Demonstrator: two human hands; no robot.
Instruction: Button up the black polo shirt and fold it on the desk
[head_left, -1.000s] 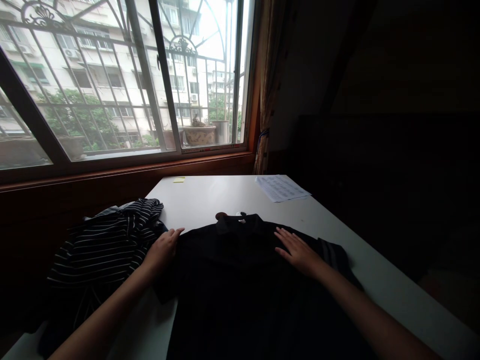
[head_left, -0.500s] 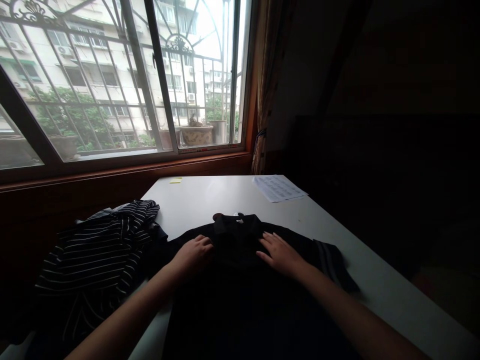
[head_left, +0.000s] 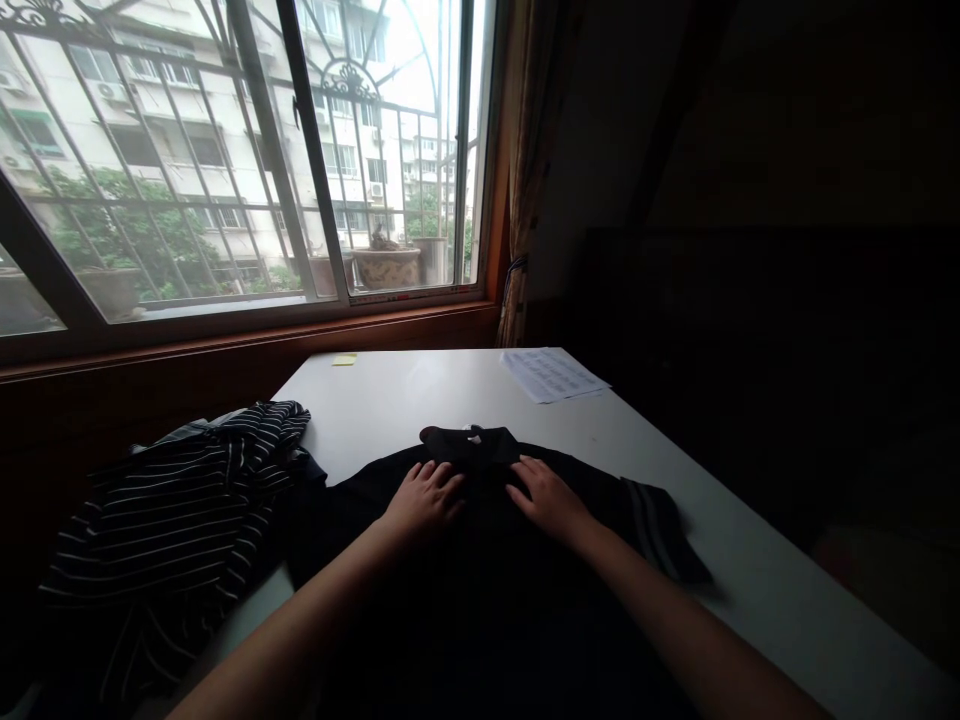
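Observation:
A black shirt (head_left: 480, 600) lies spread flat on the white table (head_left: 420, 390), its collar (head_left: 469, 445) pointing toward the window. My left hand (head_left: 426, 497) rests palm down on the shirt just below the collar, fingers stretched out. Close beside it, my right hand (head_left: 547, 497) also lies flat on the cloth with the fingers apart. Neither hand holds anything. The shirt's right sleeve (head_left: 660, 540) has pale stripes at its cuff and lies out to the right.
A crumpled black garment with thin white stripes (head_left: 180, 510) lies at the table's left edge. A printed sheet of paper (head_left: 551, 374) and a small yellow note (head_left: 344, 359) sit near the far edge. A barred window (head_left: 225, 160) stands behind; the right side is dark.
Both hands have slid inward along the shirt from its shoulders to meet just below the collar. The camera view has shifted slightly right.

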